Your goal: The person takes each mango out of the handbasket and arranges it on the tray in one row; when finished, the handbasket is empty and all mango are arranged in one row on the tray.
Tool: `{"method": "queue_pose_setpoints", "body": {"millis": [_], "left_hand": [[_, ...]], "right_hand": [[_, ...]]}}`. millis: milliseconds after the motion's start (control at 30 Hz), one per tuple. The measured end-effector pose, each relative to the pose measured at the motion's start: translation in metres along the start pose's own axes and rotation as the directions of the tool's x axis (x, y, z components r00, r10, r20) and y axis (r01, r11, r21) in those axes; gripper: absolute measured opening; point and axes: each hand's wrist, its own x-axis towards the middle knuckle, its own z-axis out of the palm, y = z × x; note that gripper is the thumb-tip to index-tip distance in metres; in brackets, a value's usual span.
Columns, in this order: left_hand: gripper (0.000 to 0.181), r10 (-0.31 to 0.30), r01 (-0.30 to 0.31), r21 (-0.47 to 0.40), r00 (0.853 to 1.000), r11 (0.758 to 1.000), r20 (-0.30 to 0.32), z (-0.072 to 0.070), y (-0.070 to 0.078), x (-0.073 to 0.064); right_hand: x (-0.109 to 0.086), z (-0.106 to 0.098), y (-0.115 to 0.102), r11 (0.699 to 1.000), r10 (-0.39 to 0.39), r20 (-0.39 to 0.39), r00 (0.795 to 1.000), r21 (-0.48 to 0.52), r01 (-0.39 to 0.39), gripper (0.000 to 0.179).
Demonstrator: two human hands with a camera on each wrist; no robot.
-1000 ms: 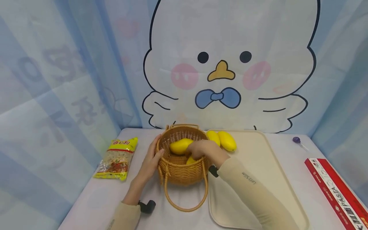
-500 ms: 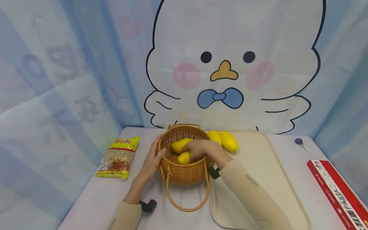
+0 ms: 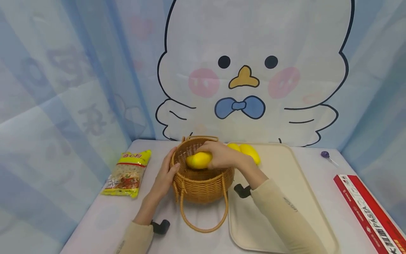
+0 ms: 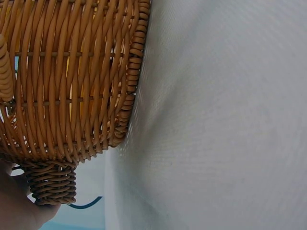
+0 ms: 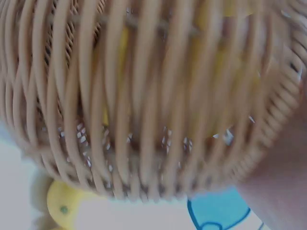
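My left hand (image 3: 165, 174) grips the left rim of a brown wicker basket (image 3: 203, 190), thumb over the rim and fingers outside. In the left wrist view the basket's woven side (image 4: 72, 81) stands beside that hand. Over the basket's opening, my right hand (image 3: 222, 154) holds a yellow lemon (image 3: 202, 161), thumb on its upper side. Part of another lemon (image 3: 189, 161) shows behind it in the basket. In the right wrist view, yellow shows through the wicker wall (image 5: 144, 96); that view is blurred.
Lemons (image 3: 250, 153) lie at the back left of a beige tray (image 3: 269, 225) right of the basket. A yellow food packet (image 3: 128, 174) lies at left. A purple lollipop (image 3: 325, 154) and a red pasta box (image 3: 368, 211) lie at right. A printed curtain (image 3: 253, 127) hangs behind.
My right hand has risen inside the basket, lifting a lemon up and away from me to just below the far rim. My left hand stays on the basket rim.
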Motion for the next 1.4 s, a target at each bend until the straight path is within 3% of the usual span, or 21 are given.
{"method": "queue_pose_setpoints", "body": {"millis": [167, 367, 533, 700, 1033, 1300, 1400], "left_hand": [[0.062, 0.009, -0.009, 0.002, 1.000, 1.000, -0.001, -0.001, 0.001, -0.001], [0.062, 0.019, -0.019, -0.010, 1.000, 1.000, -0.004, 0.001, 0.003, -0.001], [0.062, 0.029, -0.030, -0.014, 1.000, 0.999, -0.008, 0.000, 0.001, -0.001], [0.061, 0.031, -0.031, -0.017, 1.000, 0.999, -0.002, 0.001, -0.003, 0.000], [0.062, 0.007, -0.007, -0.007, 1.000, 1.000, -0.003, 0.001, -0.003, 0.001], [0.059, 0.009, -0.010, -0.015, 0.999, 1.000, -0.039, 0.007, -0.037, 0.012], [0.058, 0.018, -0.018, -0.004, 0.999, 1.000, -0.046, 0.008, -0.042, 0.013]], "right_hand": [[-0.013, -0.016, 0.001, 0.996, 0.011, -0.088, 0.996, 0.090, -0.003, 0.066], [-0.029, -0.029, 0.009, 0.983, 0.058, -0.217, 0.974, 0.184, -0.017, 0.058], [-0.039, -0.035, 0.023, 0.983, 0.081, -0.304, 0.949, 0.182, -0.026, 0.056], [-0.054, -0.033, 0.051, 0.976, 0.177, -0.347, 0.921, 0.179, -0.121, 0.062], [-0.083, -0.035, 0.114, 0.929, 0.364, -0.404, 0.839, 0.217, -0.299, 0.069], [-0.105, -0.029, 0.149, 0.844, 0.536, -0.435, 0.724, 0.299, -0.445, 0.075], [-0.110, -0.021, 0.159, 0.814, 0.581, -0.425, 0.694, 0.312, -0.491, 0.077]]}}
